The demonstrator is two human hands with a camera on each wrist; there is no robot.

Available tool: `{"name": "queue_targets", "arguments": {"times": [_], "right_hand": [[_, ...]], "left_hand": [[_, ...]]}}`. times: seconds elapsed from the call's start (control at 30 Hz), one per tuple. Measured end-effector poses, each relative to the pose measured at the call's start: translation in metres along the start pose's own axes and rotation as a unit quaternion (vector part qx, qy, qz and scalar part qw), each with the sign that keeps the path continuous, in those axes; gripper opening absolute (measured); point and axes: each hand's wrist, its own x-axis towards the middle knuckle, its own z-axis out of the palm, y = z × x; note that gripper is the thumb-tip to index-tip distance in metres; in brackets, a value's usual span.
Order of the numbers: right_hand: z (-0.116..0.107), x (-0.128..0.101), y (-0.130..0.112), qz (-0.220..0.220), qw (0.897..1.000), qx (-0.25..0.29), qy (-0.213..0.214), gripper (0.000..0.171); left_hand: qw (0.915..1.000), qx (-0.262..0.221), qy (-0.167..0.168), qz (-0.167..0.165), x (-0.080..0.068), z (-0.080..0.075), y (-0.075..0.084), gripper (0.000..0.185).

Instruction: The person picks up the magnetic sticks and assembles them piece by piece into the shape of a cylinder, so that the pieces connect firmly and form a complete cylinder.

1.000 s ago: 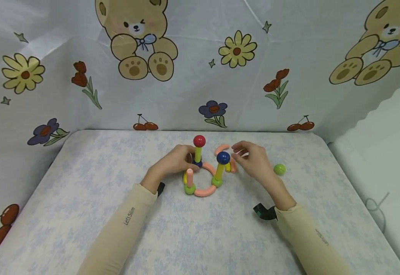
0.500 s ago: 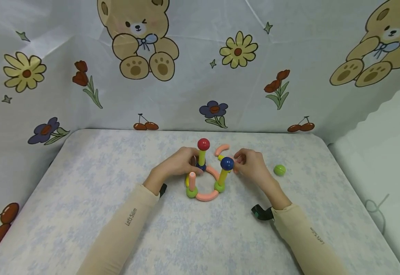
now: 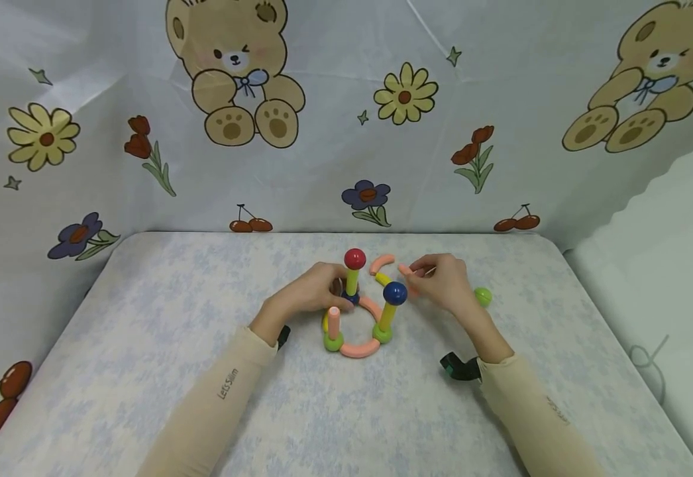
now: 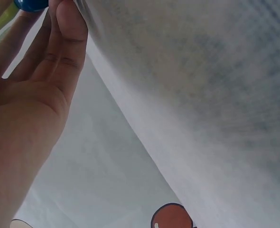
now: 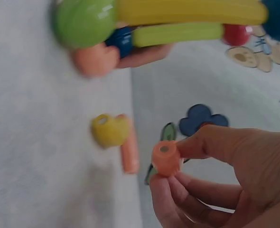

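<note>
An orange curved stick, pinched at one end, is lifted at three o'clock of the ring structure, whose posts stand upright.

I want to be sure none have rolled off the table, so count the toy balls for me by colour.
Red ball: 1
Blue balls: 2
Green balls: 3
Total: 6
</note>
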Motion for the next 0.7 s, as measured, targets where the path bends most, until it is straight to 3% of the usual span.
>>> {"name": "queue_targets", "arguments": {"times": [0.13,0.3,0.47,0.7], "right_hand": [[-0.014,-0.004,-0.012,-0.009,0.997,0.08,-0.022,0.026],[-0.023,-0.01,-0.029,0.014,0.981,0.179,-0.077,0.029],[-0.027,-0.016,-0.043,0.02,0.969,0.22,-0.108,0.032],[-0.027,-0.024,-0.052,0.001,0.962,0.247,-0.116,0.031]], "left_hand": [[1.0,-0.003,-0.002,0.003,0.0,0.001,0.001,0.025],[0.9996,-0.005,-0.018,0.022,0.002,0.005,0.003,0.024],[0.9993,0.002,-0.02,0.03,0.004,0.008,0.003,0.024],[0.9993,0.004,-0.019,0.032,0.004,0.009,0.003,0.023]]}}
